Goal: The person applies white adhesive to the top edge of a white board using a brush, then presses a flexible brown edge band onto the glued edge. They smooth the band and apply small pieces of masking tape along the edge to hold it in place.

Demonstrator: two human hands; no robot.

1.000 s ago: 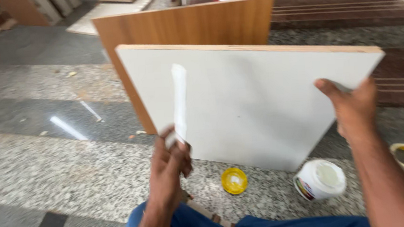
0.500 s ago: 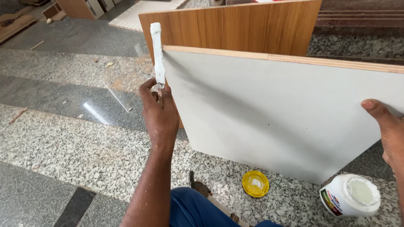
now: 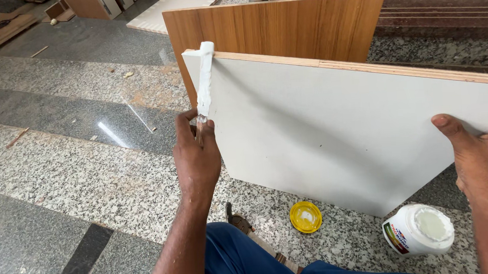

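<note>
**Glue stick at the top corner of the white board's edge**

The work looks early to midway: the white-coated flat wooden stick point(image 3: 203, 80) is loaded with white paste and rests against the upper left corner of the large white-faced plywood board point(image 3: 341, 130), but whether that side edge is already covered cannot be told from here. The bare ply top edge shows no paste.

The left hand point(image 3: 197, 157) is closed around the stick's lower end, thumb and fingers pinching it upright against the board's left edge. The board stands tilted on one corner on the speckled granite floor point(image 3: 87, 182), in front of a brown wood-grain panel point(image 3: 282, 31).

Below it lie a round yellow lid point(image 3: 305, 217) and an open white plastic tub of paste point(image 3: 419, 230) (lid off, contents within reach). The right hand point(image 3: 483, 157) is half open, thumb on the white face, fingers wrapped behind the right edge, steadying it.
</note>
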